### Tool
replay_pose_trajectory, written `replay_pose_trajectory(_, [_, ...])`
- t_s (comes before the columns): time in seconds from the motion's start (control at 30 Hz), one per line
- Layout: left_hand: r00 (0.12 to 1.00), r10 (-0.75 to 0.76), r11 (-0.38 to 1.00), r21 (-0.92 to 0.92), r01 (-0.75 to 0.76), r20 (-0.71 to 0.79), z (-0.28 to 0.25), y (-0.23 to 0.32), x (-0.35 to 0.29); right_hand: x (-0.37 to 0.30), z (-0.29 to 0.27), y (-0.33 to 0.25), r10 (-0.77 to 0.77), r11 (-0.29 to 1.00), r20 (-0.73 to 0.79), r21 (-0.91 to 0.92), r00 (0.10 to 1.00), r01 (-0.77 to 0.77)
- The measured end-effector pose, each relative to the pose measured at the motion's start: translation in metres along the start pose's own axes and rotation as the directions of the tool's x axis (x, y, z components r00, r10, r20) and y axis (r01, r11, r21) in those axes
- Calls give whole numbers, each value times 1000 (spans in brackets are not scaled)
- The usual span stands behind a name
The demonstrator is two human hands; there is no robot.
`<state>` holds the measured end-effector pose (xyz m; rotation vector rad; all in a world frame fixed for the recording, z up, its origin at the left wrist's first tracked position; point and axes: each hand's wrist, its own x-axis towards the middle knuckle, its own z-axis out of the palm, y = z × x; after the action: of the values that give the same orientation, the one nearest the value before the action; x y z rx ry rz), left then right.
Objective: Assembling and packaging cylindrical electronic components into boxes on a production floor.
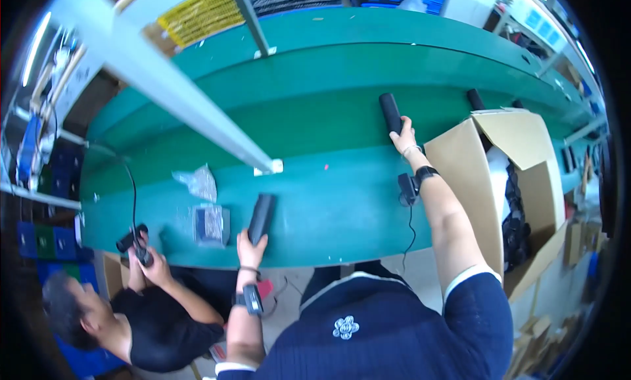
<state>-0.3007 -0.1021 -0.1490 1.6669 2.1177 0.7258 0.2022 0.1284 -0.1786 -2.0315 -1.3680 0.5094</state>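
My left hand [250,248] is closed around the lower end of a black cylinder [262,212] near the front edge of the green bench. Farther off to the right, my right hand [404,137] grips a second black cylinder [389,111], which points away from me over the green surface. A clear plastic box of small parts [211,225] sits left of the left-hand cylinder. Behind that box lies a clear plastic bag of small parts [200,183]. What the cylinders are I cannot tell.
An open cardboard box [463,176] holding dark items stands right of my right arm. More black cylinders [474,99] lie beyond it. A grey post [197,111] crosses the bench's left half. At left, a co-worker [164,327] handles a dark tool on a cable.
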Motion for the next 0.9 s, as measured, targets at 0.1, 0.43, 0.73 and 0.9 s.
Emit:
replay_pose_trajectory(0.1, [998, -12, 994, -109, 19, 65, -9, 17, 0, 34, -6, 19, 92, 992, 5, -93, 996, -91])
replay_pose_trajectory(0.43, [965, 182, 832, -553, -48, 189, 2, 138, 8, -127, -216, -88, -314, 936, 250, -80, 916, 342])
replay_pose_trajectory(0.73, [885, 349, 779, -620, -92, 308, 65, 193, 7, -58, -363, 188, 477, 625, -322, -530, 818, -573])
replay_pose_trajectory(0.9, [914, 205, 533, -823, 194, 349, 77, 169, -11, -76, -347, 229, 455, 827, -112, -314, 883, -466])
